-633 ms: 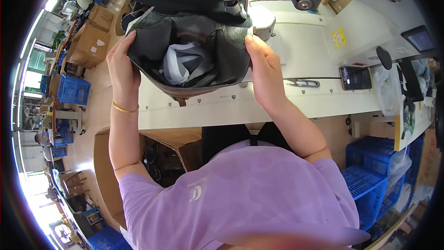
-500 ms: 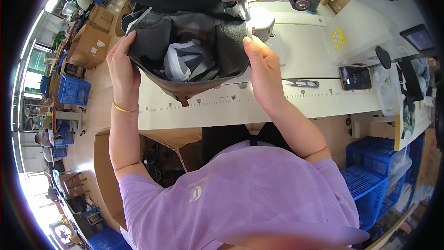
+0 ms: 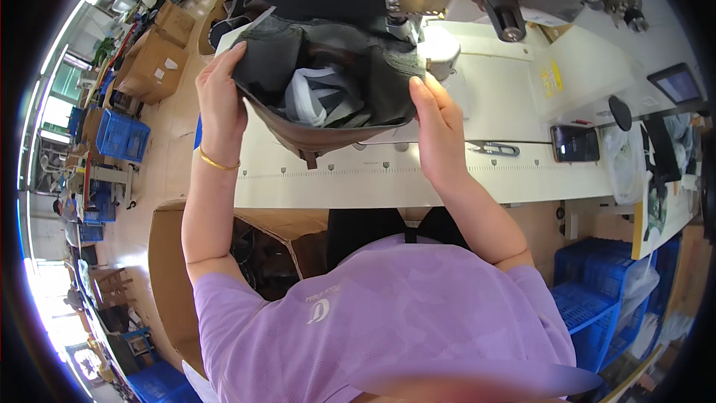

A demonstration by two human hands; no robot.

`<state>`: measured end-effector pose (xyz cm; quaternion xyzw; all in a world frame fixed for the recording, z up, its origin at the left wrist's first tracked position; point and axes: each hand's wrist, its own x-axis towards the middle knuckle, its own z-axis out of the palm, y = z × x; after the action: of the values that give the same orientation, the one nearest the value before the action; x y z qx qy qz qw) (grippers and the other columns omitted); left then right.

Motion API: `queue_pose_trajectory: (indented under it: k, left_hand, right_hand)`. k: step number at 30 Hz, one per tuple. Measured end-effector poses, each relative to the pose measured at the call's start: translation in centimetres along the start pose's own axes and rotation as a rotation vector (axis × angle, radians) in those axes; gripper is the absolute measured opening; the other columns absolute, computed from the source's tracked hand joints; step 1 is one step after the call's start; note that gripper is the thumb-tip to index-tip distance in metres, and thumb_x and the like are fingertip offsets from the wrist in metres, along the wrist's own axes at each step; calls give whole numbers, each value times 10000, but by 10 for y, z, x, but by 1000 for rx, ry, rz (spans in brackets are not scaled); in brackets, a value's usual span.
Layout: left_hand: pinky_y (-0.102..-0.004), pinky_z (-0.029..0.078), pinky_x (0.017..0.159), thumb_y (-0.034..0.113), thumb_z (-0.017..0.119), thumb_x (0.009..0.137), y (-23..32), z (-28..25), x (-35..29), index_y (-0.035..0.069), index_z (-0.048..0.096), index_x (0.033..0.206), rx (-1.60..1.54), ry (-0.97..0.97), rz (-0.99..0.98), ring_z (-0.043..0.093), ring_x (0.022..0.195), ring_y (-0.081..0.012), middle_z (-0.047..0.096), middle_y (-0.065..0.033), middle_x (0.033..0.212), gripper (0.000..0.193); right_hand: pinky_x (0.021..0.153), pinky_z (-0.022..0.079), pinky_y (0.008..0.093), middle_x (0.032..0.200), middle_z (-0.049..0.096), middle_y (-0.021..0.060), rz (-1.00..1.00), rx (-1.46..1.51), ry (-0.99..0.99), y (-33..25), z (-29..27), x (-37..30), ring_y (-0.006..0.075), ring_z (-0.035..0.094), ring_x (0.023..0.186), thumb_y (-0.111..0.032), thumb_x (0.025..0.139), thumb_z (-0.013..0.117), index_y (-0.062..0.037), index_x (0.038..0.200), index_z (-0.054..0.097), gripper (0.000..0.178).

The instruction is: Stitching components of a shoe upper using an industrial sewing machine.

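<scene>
A dark brown-black bag (image 3: 328, 136) hangs between my hands with its mouth facing me. Inside it lies a crumpled grey and white lining or cloth (image 3: 309, 97). My left hand (image 3: 222, 101) is closed on the bag's left upper edge, thumb and fingers pinching the rim. On the right side my right hand (image 3: 440, 123) grips the opposite edge, thumb toward me. The bag's far edge is close to the needle area of a sewing machine (image 3: 406, 26); whether it touches the needle I cannot tell.
On the white machine table (image 3: 328, 186), thread snips (image 3: 494, 148) and a phone (image 3: 575, 143) lie to the right. A small screen (image 3: 675, 82) stands beyond them. An open cardboard box (image 3: 170, 276) sits below the table at left, blue crates (image 3: 589, 291) at right.
In the picture, both hands and the bag have shifted slightly to the right, still held the same way. The machine and table have shifted in view too.
</scene>
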<state>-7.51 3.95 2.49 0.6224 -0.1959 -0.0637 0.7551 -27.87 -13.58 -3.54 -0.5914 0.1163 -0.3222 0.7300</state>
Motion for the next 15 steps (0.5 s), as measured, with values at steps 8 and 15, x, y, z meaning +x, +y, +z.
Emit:
queue_pose_trajectory:
  k: [8,15]
  left_hand:
    - [-216,479,735,98,628,843,-3,21,-13,-24,640,1022,-189,28,-96,622,817,-107,681,-61,919,217]
    - [-280,504,719,80,586,862,-18,-4,20,-57,632,990,-287,50,-144,629,768,-153,669,-100,903,193]
  right_hand:
    - [603,290,193,820,507,-70,43,-80,31,-1,2,3,14,364,698,-216,953,497,-29,1019,576,214]
    - [818,470,256,1116,597,75,54,-121,-142,6,-8,-19,118,562,971,-155,975,427,27,1233,519,328]
